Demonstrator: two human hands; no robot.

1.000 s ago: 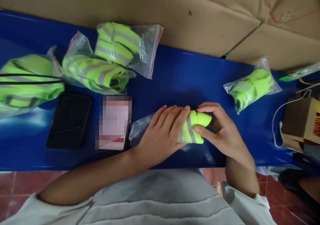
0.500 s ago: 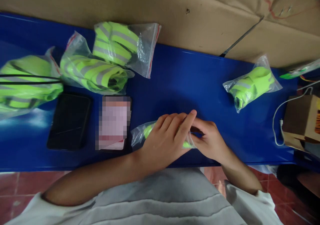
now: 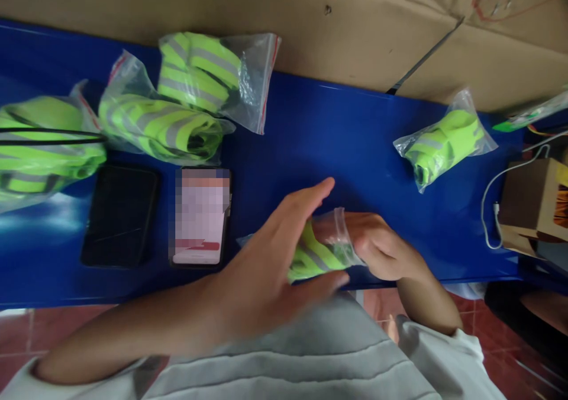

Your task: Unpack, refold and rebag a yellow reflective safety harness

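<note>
A clear plastic bag with a rolled yellow-green strap with grey stripes (image 3: 317,258) lies near the table's front edge, between my hands. My left hand (image 3: 266,258) arches over the bag's left part, thumb and fingers spread wide apart, slightly blurred. At the bag's open right end is my right hand (image 3: 377,243). Some of its fingers reach inside the clear plastic against the strap, and the others are curled, so it is closed on the bag. The bag's left end is mostly hidden behind my left hand.
Bagged yellow-green rolls lie at the left (image 3: 48,151), back left (image 3: 155,122) and right (image 3: 446,145). A dark phone (image 3: 119,216) and a lit phone (image 3: 199,216) lie left of my hands. Brown cardboard (image 3: 310,33) borders the back; a small box (image 3: 528,199) and white cable are at the right.
My left hand has opened, its thumb and fingers moving apart and uncovering more of the strap. My right hand's fingers have gone into the bag's opening. The view has shifted slightly.
</note>
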